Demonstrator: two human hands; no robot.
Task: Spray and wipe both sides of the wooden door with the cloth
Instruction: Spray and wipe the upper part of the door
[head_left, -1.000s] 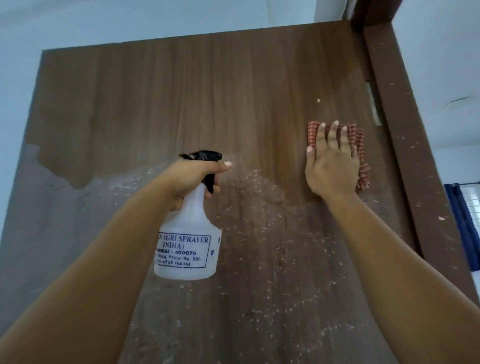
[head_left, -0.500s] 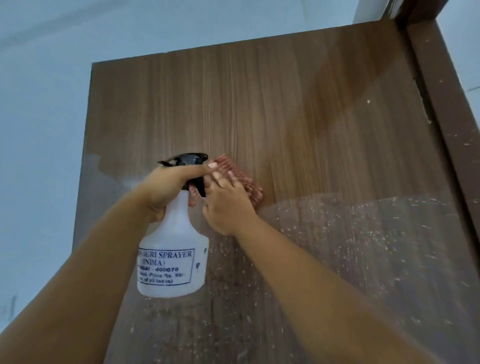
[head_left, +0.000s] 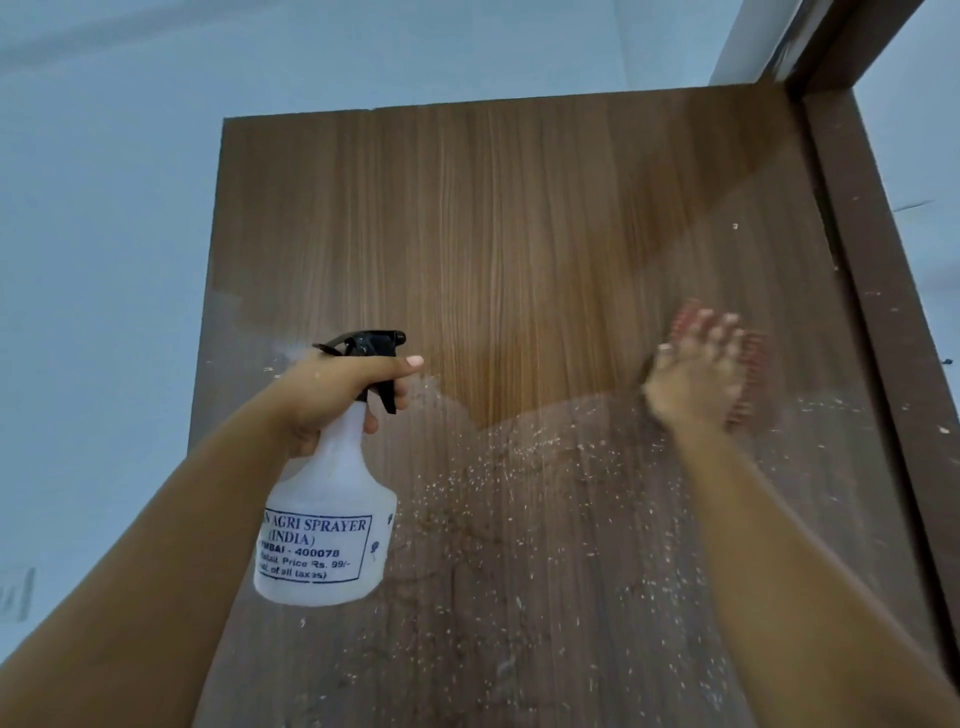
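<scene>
The left hand (head_left: 332, 387) grips a spray bottle (head_left: 327, 525) reading "AGRI SPRAYER (INDIA)", its first word cut off, before the wooden door (head_left: 519, 260), where the blurry right hand (head_left: 693, 379) presses flat on a red cloth (head_left: 748, 358).

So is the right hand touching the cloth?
Touching. The head view, though blurred, shows the right hand spread flat over the cloth, pressing it against the door.
</scene>
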